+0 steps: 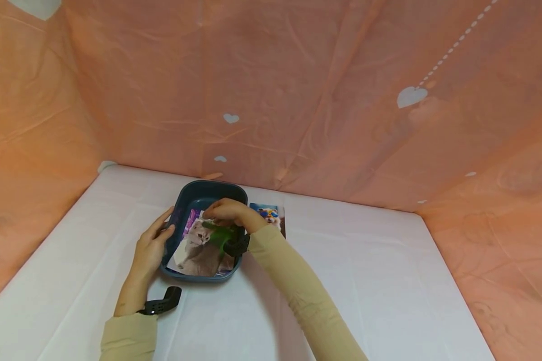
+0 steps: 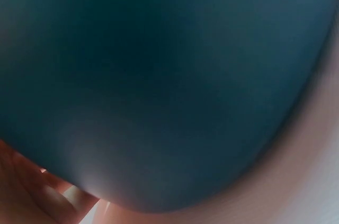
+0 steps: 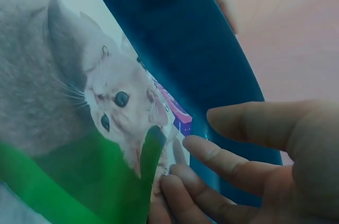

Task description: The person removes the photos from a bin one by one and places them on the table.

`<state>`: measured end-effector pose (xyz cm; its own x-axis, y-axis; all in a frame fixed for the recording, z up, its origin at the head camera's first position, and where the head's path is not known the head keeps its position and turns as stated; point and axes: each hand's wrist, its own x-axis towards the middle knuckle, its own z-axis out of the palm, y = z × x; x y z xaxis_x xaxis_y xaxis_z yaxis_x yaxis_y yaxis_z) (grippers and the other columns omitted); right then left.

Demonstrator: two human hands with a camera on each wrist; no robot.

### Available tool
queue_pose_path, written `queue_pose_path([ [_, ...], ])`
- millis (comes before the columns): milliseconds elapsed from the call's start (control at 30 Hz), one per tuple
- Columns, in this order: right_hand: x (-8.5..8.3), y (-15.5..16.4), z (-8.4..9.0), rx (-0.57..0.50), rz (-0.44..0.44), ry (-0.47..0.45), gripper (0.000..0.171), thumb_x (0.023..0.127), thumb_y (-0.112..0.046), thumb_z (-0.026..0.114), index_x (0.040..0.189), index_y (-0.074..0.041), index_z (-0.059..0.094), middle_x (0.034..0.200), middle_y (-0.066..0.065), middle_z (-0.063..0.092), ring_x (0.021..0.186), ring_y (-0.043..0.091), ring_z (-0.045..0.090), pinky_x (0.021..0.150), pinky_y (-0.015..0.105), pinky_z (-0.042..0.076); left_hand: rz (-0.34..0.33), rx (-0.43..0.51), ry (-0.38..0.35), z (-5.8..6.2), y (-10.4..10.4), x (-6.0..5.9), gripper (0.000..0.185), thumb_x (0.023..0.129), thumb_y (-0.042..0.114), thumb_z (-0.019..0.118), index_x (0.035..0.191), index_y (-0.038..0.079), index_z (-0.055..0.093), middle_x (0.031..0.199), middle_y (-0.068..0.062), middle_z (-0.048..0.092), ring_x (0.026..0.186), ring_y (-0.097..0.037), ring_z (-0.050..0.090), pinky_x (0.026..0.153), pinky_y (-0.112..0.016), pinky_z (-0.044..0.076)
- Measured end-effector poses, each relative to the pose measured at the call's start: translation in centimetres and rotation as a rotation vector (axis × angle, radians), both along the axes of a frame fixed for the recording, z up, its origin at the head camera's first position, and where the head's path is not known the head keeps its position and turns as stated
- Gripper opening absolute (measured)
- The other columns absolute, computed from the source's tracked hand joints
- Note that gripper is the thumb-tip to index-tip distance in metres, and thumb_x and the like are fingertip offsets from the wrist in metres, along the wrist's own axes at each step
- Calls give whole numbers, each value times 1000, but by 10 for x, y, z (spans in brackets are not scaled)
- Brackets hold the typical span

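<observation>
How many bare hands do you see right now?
2. The left hand grips the left side of the dark blue, rounded rectangular plastic tray; the right hand is over the tray, at the edge of the flat printed grey-cat picture. No others show.

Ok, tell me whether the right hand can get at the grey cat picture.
Probably yes: the tub is open-topped, and the right hand reaches in beside the cat picture.

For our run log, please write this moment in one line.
left hand: grips tray | right hand: inside tray, at edge of cat picture | another picture: right of tray
</observation>
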<state>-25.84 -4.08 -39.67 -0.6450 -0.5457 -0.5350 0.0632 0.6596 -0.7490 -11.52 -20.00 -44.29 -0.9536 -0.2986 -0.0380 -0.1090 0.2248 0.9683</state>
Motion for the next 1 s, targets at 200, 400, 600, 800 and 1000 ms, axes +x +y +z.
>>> queue_pose_path([
  [200,-1,1,-3,13,76,8,34,93,-24,60,124,-9,65,128,6,60,97,12,56,77,24,47,-8,-27,-15,-1,0,1,48,103,29,39,151,23,32,137,-24,47,116,-29,45,99,-44,35],
  [400,-1,2,-7,-22,148,48,29,95,-22,59,122,-15,68,127,3,63,107,11,56,85,23,46,-13,-40,-22,0,0,0,48,103,30,40,150,25,32,139,-22,48,111,-22,46,92,-33,37],
  [600,-2,4,-6,-121,187,4,30,92,-12,61,122,-11,67,128,2,63,112,10,57,91,23,47,-21,-19,-26,0,-1,-1,49,103,29,40,151,25,31,142,-22,45,119,-28,45,99,-43,35],
  [800,-2,8,-3,-218,163,-63,42,89,7,54,127,-8,63,123,8,63,92,10,58,72,22,48,-27,1,-33,0,-1,0,49,103,27,39,151,25,30,144,-23,42,125,-32,43,103,-48,33],
  [1000,-1,10,2,-279,133,-6,37,90,3,57,124,-9,66,128,2,61,100,9,59,74,23,50,-20,-4,-33,0,-3,0,49,103,28,40,151,24,32,149,-23,35,133,-38,36,110,-57,25],
])
